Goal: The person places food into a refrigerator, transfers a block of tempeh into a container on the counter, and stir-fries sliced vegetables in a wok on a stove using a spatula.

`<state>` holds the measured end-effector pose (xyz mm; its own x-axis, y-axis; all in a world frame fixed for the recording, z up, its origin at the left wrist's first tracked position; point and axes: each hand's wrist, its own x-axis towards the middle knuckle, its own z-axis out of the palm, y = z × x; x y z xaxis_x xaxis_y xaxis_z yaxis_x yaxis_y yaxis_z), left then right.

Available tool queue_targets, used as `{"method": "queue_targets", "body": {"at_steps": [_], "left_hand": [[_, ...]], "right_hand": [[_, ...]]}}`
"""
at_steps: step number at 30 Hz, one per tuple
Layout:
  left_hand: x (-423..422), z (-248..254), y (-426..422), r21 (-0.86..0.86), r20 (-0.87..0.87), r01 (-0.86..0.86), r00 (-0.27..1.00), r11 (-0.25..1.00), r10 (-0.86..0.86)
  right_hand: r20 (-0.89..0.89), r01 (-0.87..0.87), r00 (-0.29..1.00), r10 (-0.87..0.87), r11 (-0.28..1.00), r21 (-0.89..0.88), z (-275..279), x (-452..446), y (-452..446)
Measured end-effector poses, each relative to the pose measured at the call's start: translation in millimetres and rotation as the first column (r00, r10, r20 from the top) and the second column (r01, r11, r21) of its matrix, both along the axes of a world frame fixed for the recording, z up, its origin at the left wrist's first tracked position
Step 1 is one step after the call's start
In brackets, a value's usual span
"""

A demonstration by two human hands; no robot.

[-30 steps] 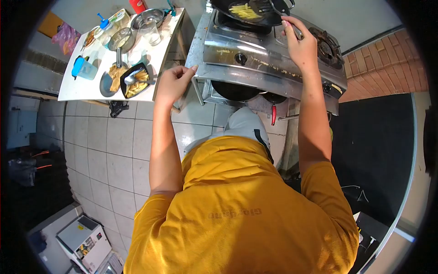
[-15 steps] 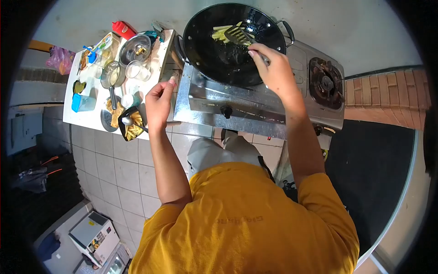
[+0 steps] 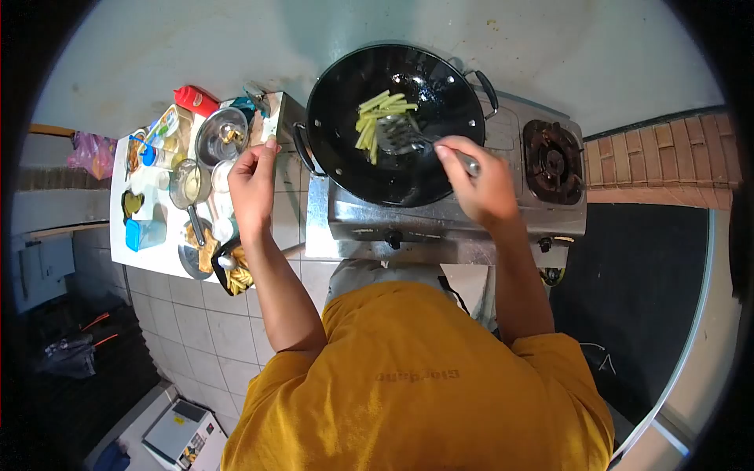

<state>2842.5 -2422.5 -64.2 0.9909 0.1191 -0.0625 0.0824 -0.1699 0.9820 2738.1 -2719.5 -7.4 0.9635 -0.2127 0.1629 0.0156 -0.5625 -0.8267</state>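
Observation:
My right hand (image 3: 481,184) grips the handle of a slotted spatula (image 3: 402,140) over the black wok (image 3: 345,169). The slotted head is inside the wok, at the right edge of a small heap of pale green-yellow vegetable sticks (image 3: 378,110). Left of the wok, my left hand (image 3: 253,188) is raised near the side table, its fingers curled and the thumb pressed toward them. Whether anything small is pinched there I cannot make out.
The wok sits on the left side of a steel gas stove (image 3: 455,216), with a bare burner (image 3: 554,161) at right. The white table (image 3: 118,235) bears a red squeeze bottle (image 3: 196,100), a metal bowl (image 3: 206,149), a small saucepan (image 3: 187,184) and a blue-lidded container (image 3: 145,234).
The camera view has tilted upward, so wok and table appear lower. The spatula's head has shifted to the right edge of the sticks, which are now more bunched. My left hand stays raised and closed.

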Motion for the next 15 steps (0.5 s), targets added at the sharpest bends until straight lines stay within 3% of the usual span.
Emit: {"method": "queue_targets", "body": {"at_steps": [1, 6, 11, 15], "left_hand": [[2.2, -0.6, 1.7, 0.047, 0.004, 0.038, 0.999, 0.998, -0.038], [8.4, -12.1, 6.3, 0.067, 0.027, 0.097, 0.995, 0.993, -0.099], [11.4, -19.7, 5.9, 0.087, 0.008, 0.175, 0.984, 0.981, -0.176], [14.2, -25.9, -3.5, 0.082, 0.018, 0.201, 0.979, 0.976, -0.204]], "right_hand": [[-0.104, 0.062, 0.993, -0.064, 0.998, -0.025, 1.9, -1.1, -2.4], [0.109, 0.063, 0.992, -0.061, 0.998, -0.017, -21.6, 15.6, 12.3], [0.030, 0.079, 0.997, -0.078, 0.996, -0.028, -10.4, 2.5, 8.4], [0.154, 0.179, 0.973, -0.171, 0.983, -0.039, -26.8, 5.8, 4.0]]}}
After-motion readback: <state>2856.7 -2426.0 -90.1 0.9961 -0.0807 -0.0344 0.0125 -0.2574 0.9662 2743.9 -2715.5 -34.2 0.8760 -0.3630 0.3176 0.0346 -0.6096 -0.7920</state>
